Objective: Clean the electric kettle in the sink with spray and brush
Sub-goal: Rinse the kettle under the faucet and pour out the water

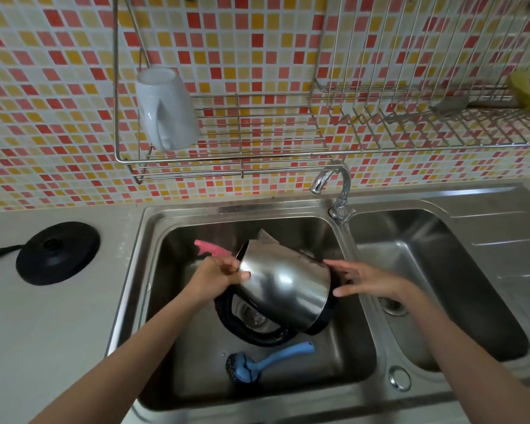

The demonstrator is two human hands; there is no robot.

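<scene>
A shiny steel electric kettle [283,284] with a black handle and base lies tilted on its side over the left sink basin [196,377]. My left hand [218,278] grips its rim at the mouth end, thumb on the steel wall. At the kettle's black base end, my right hand [364,280] has its fingers spread and fairly straight, touching or nearly touching it. A blue-handled brush [268,362] with a dark head lies on the basin floor in front of the kettle. A pink object [210,247], partly hidden, shows behind my left hand.
The kettle's black power base [57,254] with its cord sits on the counter at the left. A chrome tap [334,185] stands between the two basins. Above hang wire racks [242,139] with a white mug [166,110]. The right basin [441,270] has a drain strainer.
</scene>
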